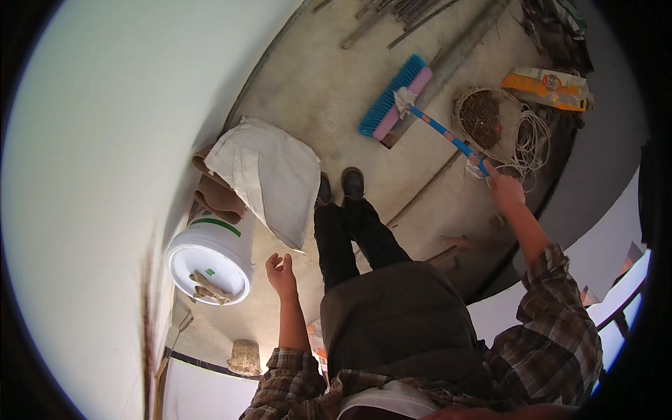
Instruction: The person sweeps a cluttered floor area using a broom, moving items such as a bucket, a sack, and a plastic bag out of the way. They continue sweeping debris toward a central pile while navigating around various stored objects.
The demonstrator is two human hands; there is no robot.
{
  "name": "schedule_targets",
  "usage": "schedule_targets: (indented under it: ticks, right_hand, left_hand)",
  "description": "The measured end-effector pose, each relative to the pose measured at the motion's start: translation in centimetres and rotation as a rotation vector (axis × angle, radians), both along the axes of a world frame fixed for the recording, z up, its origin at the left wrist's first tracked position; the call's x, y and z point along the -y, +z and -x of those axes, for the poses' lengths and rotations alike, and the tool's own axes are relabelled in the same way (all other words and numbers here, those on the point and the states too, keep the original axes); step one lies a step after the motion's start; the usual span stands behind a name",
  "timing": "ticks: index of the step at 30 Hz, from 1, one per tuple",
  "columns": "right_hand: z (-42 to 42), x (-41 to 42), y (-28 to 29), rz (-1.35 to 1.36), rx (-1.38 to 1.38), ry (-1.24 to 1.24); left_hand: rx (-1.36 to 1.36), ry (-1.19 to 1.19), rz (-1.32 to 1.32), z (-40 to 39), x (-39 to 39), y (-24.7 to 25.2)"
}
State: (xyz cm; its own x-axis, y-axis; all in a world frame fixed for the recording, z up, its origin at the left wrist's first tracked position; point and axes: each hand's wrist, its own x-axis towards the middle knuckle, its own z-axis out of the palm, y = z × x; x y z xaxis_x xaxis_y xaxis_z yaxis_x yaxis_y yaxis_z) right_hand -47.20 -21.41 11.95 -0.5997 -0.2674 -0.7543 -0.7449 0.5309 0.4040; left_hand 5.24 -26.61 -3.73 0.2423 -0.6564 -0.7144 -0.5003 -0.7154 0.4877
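My right hand (505,190) grips the blue handle of a push broom (446,134) near its end. The broom head (395,98), pink with blue bristles, is up ahead and partly covers a long strip on the floor. White cloth or plastic is wrapped where handle and head meet. Empty, with fingers loosely curled and apart, my left hand (282,273) hangs at my side. Nearest to it are a white woven sack (270,176) and a white lidded bucket (210,262). Work gloves (211,289) lie on the bucket's lid.
A basket of brown debris (480,119), coiled rope (531,144) and an orange-and-white bag (548,88) sit at the right. Long bars (404,16) lie at the top. Brown boots (218,197) are beside the sack. A dirty small bucket (244,357) stands by the left wall.
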Motion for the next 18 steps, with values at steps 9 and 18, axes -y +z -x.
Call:
schedule_targets:
  ticks: [9,18]
  right_hand:
    - [-2.5,6.9,-7.0,0.152,0.183,0.276]
    - [2.1,3.7,-0.7,-0.031,-0.087,0.531]
  left_hand:
    - [-0.069,-0.035,-0.026,1.0,0.2,0.4]
    - [-0.110,0.088,-0.123,0.8,-0.5,0.8]
